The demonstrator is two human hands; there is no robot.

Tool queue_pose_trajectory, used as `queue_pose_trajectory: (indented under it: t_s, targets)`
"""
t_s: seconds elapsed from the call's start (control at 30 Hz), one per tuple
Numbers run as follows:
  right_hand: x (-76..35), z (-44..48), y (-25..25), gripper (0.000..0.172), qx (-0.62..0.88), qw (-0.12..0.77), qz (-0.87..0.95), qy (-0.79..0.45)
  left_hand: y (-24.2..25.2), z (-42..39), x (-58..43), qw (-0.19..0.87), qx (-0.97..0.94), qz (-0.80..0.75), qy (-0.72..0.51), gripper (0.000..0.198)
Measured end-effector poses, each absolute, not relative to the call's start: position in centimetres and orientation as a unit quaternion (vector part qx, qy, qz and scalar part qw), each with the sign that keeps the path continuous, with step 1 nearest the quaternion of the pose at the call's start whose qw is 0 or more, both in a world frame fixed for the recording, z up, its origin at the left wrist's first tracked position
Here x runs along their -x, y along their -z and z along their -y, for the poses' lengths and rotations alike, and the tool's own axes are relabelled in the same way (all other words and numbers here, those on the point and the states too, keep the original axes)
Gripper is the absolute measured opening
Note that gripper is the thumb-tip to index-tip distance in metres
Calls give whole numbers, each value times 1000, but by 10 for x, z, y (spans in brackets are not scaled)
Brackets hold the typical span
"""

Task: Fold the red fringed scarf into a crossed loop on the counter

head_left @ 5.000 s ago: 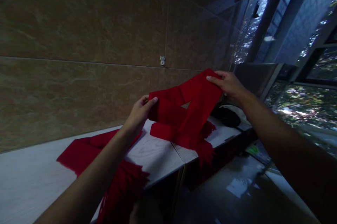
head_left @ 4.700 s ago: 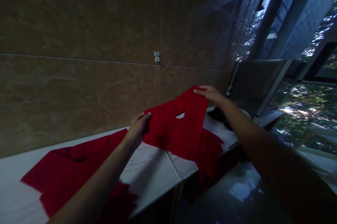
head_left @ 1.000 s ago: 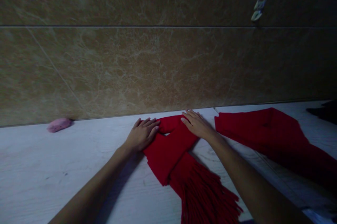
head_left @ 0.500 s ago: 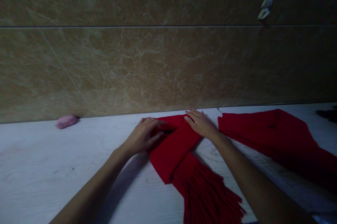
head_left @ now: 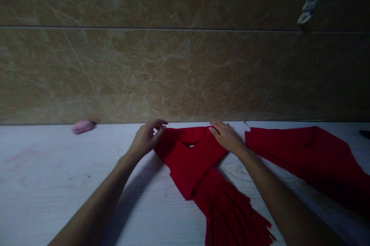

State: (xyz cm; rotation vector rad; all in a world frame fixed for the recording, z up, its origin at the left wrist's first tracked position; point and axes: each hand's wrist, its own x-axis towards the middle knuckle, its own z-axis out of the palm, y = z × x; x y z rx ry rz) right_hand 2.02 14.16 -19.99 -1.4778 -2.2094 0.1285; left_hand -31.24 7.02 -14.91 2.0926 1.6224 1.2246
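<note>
A red fringed scarf (head_left: 187, 161) lies folded into a crossed loop on the white counter (head_left: 43, 184), its fringe (head_left: 231, 215) trailing toward me. My right hand (head_left: 227, 137) rests flat on the loop's right side. My left hand (head_left: 146, 138) is lifted just off the loop's left edge, fingers loosely curled and holding nothing. A small gap shows inside the loop near the wall.
A second red scarf (head_left: 306, 157) lies spread on the counter to the right. A small pink object (head_left: 82, 126) sits against the brown marble wall (head_left: 173, 64) at the left. A white fitting (head_left: 305, 12) is fixed on the wall at the upper right.
Earlier both hands held the scarf up in the air; it now lies on the counter. In the last half second my left hand lifted off the scarf and moved slightly left.
</note>
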Motion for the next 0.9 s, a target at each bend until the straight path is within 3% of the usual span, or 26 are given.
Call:
queue_pose_trajectory:
  t_s: [0.07,0.2,0.3,0.53,0.9]
  targets:
    - [-22,-143,199,48,532,250,808,-45,151,-75,319,177,-644,-573,-474,45]
    - [-18,-140,193,46,490,295,820,-25,146,-72,314,440,-500,-458,-590,79]
    - [-2,-123,181,40,395,358,846,14,139,-58,295,553,-473,-357,-585,86]
    - [51,-62,155,32,173,396,897,91,133,-32,250,710,-406,-229,-529,86]
    - [53,-57,155,53,153,405,896,97,134,-29,247,779,-330,-177,-503,86]
